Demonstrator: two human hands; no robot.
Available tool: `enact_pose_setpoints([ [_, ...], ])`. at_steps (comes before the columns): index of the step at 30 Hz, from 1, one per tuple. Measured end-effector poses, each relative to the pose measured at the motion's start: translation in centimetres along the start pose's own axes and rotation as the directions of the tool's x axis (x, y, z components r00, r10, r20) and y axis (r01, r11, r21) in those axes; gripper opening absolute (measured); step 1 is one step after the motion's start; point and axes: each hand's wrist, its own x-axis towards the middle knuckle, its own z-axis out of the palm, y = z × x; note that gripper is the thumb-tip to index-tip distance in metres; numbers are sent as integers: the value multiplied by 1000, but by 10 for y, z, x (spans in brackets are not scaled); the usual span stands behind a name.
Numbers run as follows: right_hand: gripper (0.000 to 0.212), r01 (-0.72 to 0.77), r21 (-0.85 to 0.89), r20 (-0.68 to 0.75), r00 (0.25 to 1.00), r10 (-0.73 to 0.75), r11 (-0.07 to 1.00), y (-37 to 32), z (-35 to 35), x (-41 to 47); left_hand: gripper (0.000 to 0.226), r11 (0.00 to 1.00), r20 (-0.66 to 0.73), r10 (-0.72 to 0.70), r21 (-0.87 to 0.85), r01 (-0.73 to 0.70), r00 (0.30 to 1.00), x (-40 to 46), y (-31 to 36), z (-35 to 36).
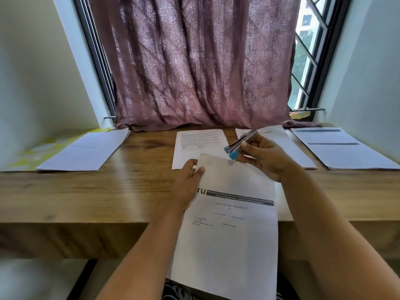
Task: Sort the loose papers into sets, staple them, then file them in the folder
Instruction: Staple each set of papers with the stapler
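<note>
Your left hand pinches the left edge of a white paper set, thumb on top and fingers under it. The top page is smooth and flat, with a dark bar of print across it. The set hangs over the near edge of the wooden desk. Your right hand grips a small stapler with a shiny metal top and a blue plastic end. The blue end sits at the top right corner of the set. Four more paper piles lie flat on the desk: one far left on a yellow folder, one in the middle, one behind your right hand, and one far right. A dusty pink patterned curtain hangs in folds behind.
</note>
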Motion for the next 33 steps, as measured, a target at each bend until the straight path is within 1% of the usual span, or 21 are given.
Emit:
enact_pose_setpoints([
  [4, 19, 61, 99, 41, 997, -66, 993, 15, 9, 10, 17, 1000, 20, 17, 11, -17, 1000, -2, 2, 1],
  [7, 24, 92, 59, 53, 994, -95, 994, 20, 10, 13, 16, 1000, 10, 29, 10, -29, 1000, -3, 4, 1],
  [11, 23, 82, 36, 42, 996, -84, 996, 24, 11, 16, 15, 999, 15, 41, 33, -41, 999, -2, 4, -1],
  [16, 21, 112, -79, 34, 993, -110, 991, 28, 16, 23, 19, 998, 24, 40, 56, -41, 999, 1, 0, -1],
  [19, 19, 172, -248, 64, 985, -161, 953, 31, 17, 29, 18, 995, 33, 56, 83, -59, 998, 2, -2, -2],
  [21, 17, 197, -382, 98, 980, -172, 903, 32, 17, 32, 17, 990, 34, 79, 114, -83, 996, 2, -4, -2],
  [23, 21, 224, -548, 124, 975, -186, 806, 32, 18, 36, 16, 979, 37, 118, 162, -122, 992, 2, -3, -3],
  [24, 24, 236, -597, 136, 972, -193, 767, 30, 19, 38, 15, 974, 37, 133, 181, -138, 990, 1, -3, -3],
  [25, 24, 247, -612, 146, 969, -200, 751, 27, 20, 39, 14, 971, 35, 143, 191, -147, 989, 1, -4, -3],
  [27, 20, 257, -604, 166, 966, -196, 755, 23, 22, 40, 12, 965, 38, 149, 213, -154, 988, 2, -5, -3],
  [30, 18, 247, -603, 231, 964, -131, 758, 18, 29, 40, 11, 938, 41, 173, 297, -178, 984, 3, -8, -3],
  [33, 16, 224, -603, 242, 966, -92, 765, 18, 34, 42, 11, 938, 28, 182, 297, -182, 983, 5, -11, -3],
])
